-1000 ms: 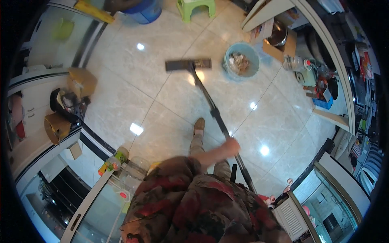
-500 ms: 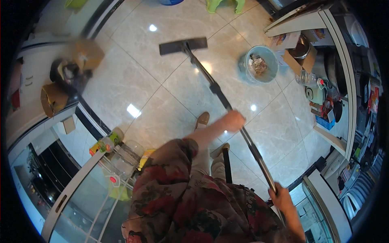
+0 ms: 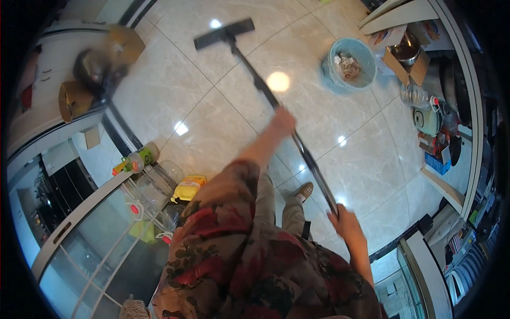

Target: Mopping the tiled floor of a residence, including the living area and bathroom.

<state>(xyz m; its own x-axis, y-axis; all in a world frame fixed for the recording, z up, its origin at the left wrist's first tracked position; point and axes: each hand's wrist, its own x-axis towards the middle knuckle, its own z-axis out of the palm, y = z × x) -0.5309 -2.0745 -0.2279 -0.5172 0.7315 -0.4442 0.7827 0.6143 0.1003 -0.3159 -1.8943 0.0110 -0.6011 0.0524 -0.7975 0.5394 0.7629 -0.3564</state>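
Note:
I hold a flat-headed mop by its long metal pole, which slants from the far left down toward my right side. Its wide dark head lies on the tiled floor. My left hand is closed around the middle of the pole, arm stretched forward. Closer to my body, my right hand grips the upper part of the pole. To the right of the mop stands a light blue bucket with crumpled waste inside.
On the right, an open shelf holds a cardboard box with a metal bowl, bottles and pans. A yellow jug and clear plastic bottles stand by a glass door at left. Blurred brown boxes are at the far left.
The mop head has moved forward and left along the floor, and both hands have gone forward with the pole. My view has shifted; my left foot no longer shows.

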